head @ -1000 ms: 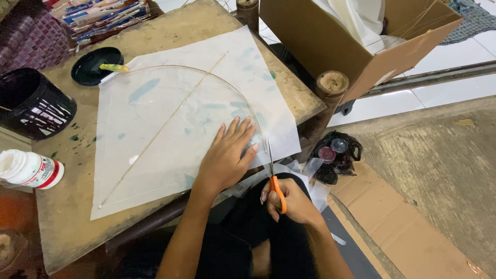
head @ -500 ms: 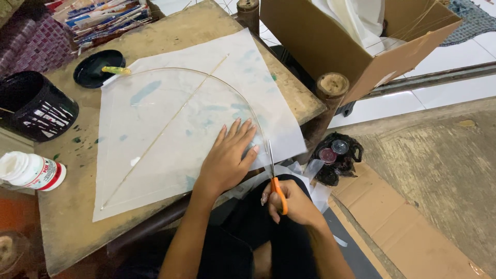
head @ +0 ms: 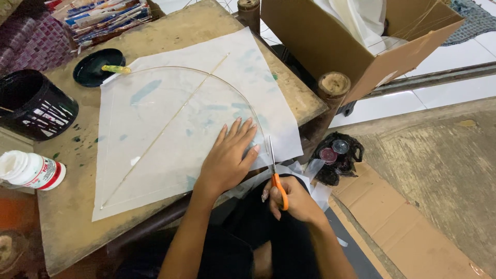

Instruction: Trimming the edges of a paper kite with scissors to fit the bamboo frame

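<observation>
A sheet of thin white paper (head: 170,129) with faint blue smears lies on a worn wooden table (head: 62,227). A thin straight stick (head: 170,124) and a curved bowed stick (head: 243,98) lie on the paper, forming a kite frame. My left hand (head: 230,155) presses flat on the paper near its right edge, fingers spread. My right hand (head: 292,199) grips orange-handled scissors (head: 274,163), whose blades point up along the paper's right edge beside my left fingertips.
A black mesh pot (head: 33,103), a dark round lid with a yellow-green stick (head: 98,67), and a white bottle lying on its side (head: 31,170) stand at the left. A cardboard box (head: 356,36) sits behind. A black bag with small jars (head: 338,155) rests on the floor.
The scissors have advanced slightly up along the paper's right edge. My left hand stays pressed on the paper.
</observation>
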